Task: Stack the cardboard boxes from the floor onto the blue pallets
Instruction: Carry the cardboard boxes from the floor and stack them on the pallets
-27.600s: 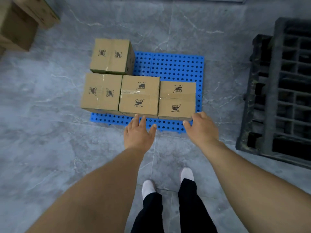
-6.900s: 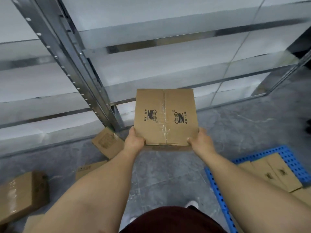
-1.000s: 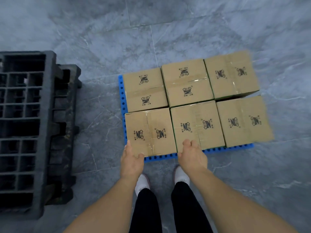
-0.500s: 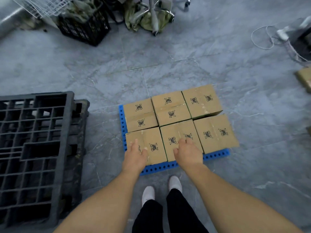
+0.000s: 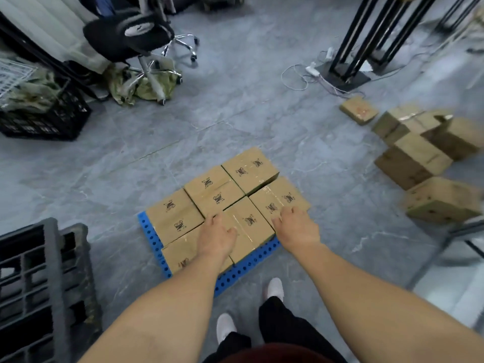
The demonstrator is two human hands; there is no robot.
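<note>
Several brown cardboard boxes (image 5: 213, 191) with black logos sit packed in two rows on the blue pallet (image 5: 150, 233), which shows only along its left and near edges. My left hand (image 5: 216, 238) hangs over the near row, fingers loosely curled, holding nothing. My right hand (image 5: 296, 227) hovers over the near right box (image 5: 279, 199), also holding nothing. More cardboard boxes (image 5: 415, 159) lie in a loose heap on the floor at the right.
A black plastic pallet (image 5: 39, 279) stands at the lower left. A black crate (image 5: 44, 119) and a swivel chair (image 5: 136, 40) are at the back left. A black metal stand (image 5: 348, 72) with cables on the floor is at the back right. Grey tiled floor lies around.
The view has lifted and turned right, bringing the chair and the heap of floor boxes into sight. Both hands have come off the near-left box and hang above the near row.
</note>
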